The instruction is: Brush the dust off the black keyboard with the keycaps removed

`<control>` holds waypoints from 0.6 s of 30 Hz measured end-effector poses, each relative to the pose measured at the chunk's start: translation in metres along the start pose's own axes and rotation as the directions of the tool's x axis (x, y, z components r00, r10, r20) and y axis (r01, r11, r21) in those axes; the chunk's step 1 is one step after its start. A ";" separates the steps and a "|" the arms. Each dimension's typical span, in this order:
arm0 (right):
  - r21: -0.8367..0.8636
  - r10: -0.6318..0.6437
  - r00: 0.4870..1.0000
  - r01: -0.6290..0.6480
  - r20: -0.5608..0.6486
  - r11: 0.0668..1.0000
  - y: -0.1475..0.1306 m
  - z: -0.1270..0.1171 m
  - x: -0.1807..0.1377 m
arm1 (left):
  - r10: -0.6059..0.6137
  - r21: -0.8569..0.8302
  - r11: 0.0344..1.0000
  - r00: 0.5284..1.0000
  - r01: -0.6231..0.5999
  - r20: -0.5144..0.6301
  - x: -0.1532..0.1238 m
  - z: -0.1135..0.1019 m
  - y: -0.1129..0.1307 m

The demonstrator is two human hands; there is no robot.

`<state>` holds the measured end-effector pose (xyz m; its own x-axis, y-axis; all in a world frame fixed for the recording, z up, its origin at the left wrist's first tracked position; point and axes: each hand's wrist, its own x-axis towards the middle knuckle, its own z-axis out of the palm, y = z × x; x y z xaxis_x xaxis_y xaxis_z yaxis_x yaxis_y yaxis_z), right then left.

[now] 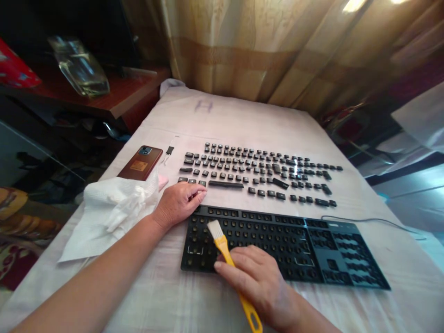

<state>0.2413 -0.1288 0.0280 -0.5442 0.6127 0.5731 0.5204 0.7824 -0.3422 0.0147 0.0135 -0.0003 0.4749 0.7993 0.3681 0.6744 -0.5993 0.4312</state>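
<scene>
My right hand [255, 277] is wrapped around the yellow handle of a flat brush [222, 245]. The brush's pale bristles lie over the left part of a black keyboard [326, 263], whose keycaps are off and whose key stems show. My left hand [180, 201] rests at the keyboard's upper left corner, its fingers curled together beside the lowest row of loose keycaps. Whatever those fingers hold, if anything, is hidden. Black keycaps [222, 175] lie in rows beyond the keyboard, with the long space bar [226, 184] among them.
Crumpled white paper towel [100, 208] lies left of my left hand, near a brown phone [142, 163]. A small black clip with wire loops [169, 150] is beyond. The keyboard's cable [374, 219] runs right. A wooden desk [135, 95] holds a glass bottle [81, 69].
</scene>
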 end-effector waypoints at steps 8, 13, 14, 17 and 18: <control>-0.209 -0.091 0.991 0.110 0.099 0.972 0.005 0.013 -0.011 | -0.080 0.047 0.996 0.996 0.079 0.027 0.001 0.007 -0.005; -0.251 -0.099 0.994 0.105 0.039 0.962 0.017 0.011 -0.009 | -0.150 0.100 0.984 0.988 0.146 0.036 0.007 0.010 -0.004; -0.248 -0.087 0.996 0.086 0.005 0.965 0.017 0.009 -0.009 | -0.158 0.103 0.983 0.987 0.153 0.037 0.007 0.009 -0.004; -0.175 -0.005 0.991 -0.019 -0.136 0.984 0.010 0.005 -0.009 | -0.161 0.094 0.983 0.986 0.157 0.034 0.005 0.008 -0.002; -0.108 0.062 0.981 -0.082 -0.183 0.991 0.005 0.005 -0.009 | -0.163 0.092 0.983 0.986 0.160 0.031 0.004 0.008 -0.002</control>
<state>0.2455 -0.1301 0.0179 -0.3811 0.6288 0.6778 0.6315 0.7125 -0.3059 0.0198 0.0182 -0.0058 0.3758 0.8873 0.2675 0.7907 -0.4575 0.4069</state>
